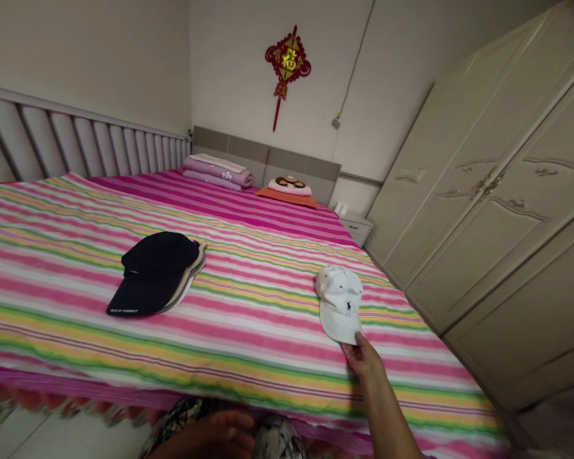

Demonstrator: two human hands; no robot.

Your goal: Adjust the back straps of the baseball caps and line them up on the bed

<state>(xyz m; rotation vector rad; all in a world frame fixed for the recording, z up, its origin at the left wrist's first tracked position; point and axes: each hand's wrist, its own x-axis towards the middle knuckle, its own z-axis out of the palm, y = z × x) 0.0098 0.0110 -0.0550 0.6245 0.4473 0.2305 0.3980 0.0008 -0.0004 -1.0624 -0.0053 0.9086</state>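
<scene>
White cap, five o'clock, could slip if your right hand, pinching its brim, slackens; left hand, seven o'clock, is loose, unclenched

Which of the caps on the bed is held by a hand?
The white cap with the small dark emblem: the right hand holds its brim. The black-topped stack of caps lies apart, untouched.
</scene>
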